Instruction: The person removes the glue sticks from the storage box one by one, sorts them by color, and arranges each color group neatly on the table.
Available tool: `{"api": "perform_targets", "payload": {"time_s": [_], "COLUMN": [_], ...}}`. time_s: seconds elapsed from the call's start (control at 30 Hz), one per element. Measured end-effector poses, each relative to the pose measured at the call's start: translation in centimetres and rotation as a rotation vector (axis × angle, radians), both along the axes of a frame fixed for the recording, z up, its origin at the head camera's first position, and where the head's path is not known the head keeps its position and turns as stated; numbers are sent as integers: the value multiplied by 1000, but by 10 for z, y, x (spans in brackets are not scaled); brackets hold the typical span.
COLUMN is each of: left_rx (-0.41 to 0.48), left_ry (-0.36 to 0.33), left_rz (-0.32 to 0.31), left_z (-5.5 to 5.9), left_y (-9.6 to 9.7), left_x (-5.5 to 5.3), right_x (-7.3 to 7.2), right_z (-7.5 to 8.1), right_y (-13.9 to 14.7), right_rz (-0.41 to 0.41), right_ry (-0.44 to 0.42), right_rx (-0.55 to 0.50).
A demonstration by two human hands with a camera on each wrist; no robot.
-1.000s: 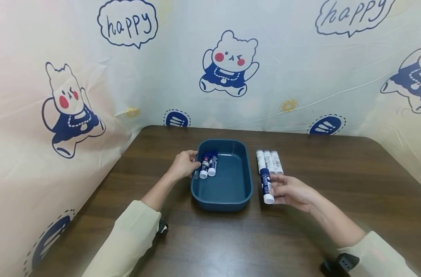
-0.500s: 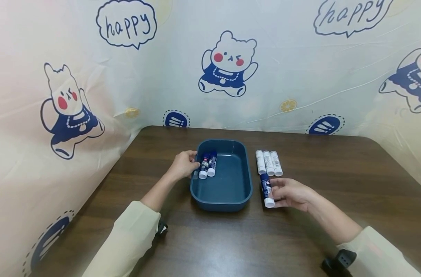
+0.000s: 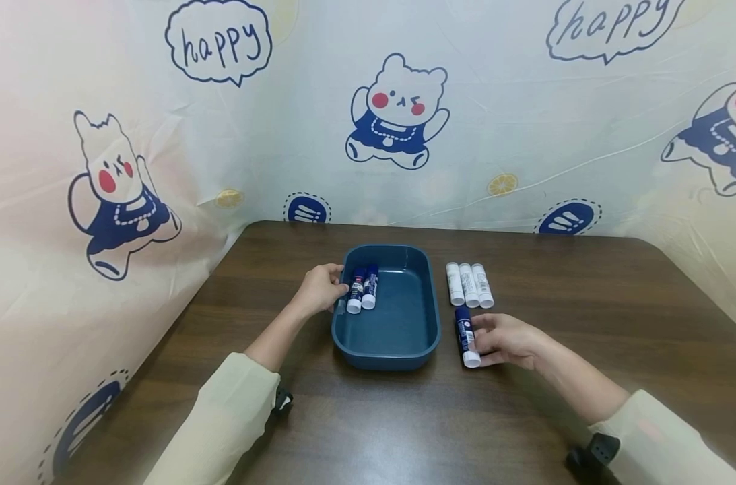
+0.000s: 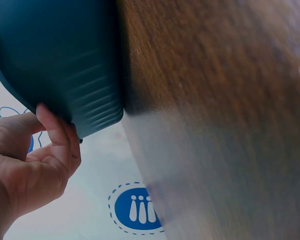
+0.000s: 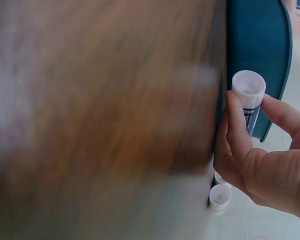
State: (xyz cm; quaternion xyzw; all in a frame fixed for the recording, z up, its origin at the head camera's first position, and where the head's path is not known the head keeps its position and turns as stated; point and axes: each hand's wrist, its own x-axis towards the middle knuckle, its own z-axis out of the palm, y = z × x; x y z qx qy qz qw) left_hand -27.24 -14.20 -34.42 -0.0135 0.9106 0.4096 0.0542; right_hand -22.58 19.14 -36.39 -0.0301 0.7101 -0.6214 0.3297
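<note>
My left hand [image 3: 318,291] grips the left rim of a dark teal plastic bin [image 3: 387,362]; the left wrist view shows thumb and fingers pinching its edge. Inside, on the left, lie two navy glue sticks [image 3: 370,288] with white ends. To the right of the bin, my right hand [image 3: 506,341] pinches another navy glue stick [image 3: 466,331] between thumb and fingers, its white end [image 5: 249,84] facing the right wrist camera. Just beyond it three white glue sticks [image 3: 469,285] lie side by side on the table. Their printed labels are too small to read.
A dark brown wooden table [image 3: 368,431] bears everything. Behind and to the left hangs a pale curtain [image 3: 319,135] printed with cartoon bears and lettering. Each wrist wears a black band [image 3: 603,450].
My right hand has drawn the navy glue stick a little nearer to me, so it no longer overlaps the white ones. The left hand and bin stay put.
</note>
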Motion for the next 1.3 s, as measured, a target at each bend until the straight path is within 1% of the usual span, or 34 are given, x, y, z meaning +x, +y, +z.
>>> {"api": "perform_targets", "payload": {"time_s": [0.33, 0.53, 0.8, 1.03, 1.3], "left_rx": [-2, -2, -10, -7, -3], "left_ry": [6, 3, 7, 8, 1], "left_rz": [0, 3, 2, 9, 7], "left_z": [0, 1, 0, 1, 0], "left_y": [-1, 0, 0, 1, 1], "left_x": [0, 0, 0, 1, 1], "right_x": [2, 2, 0, 0, 0], "right_z": [2, 2, 4, 4, 3], "right_y": [-13, -18, -21, -24, -21], "right_rz": [-27, -34, -28, -35, -28], "right_ry": [63, 103, 105, 104, 115], "right_rx": [146, 204, 238, 231, 284]}}
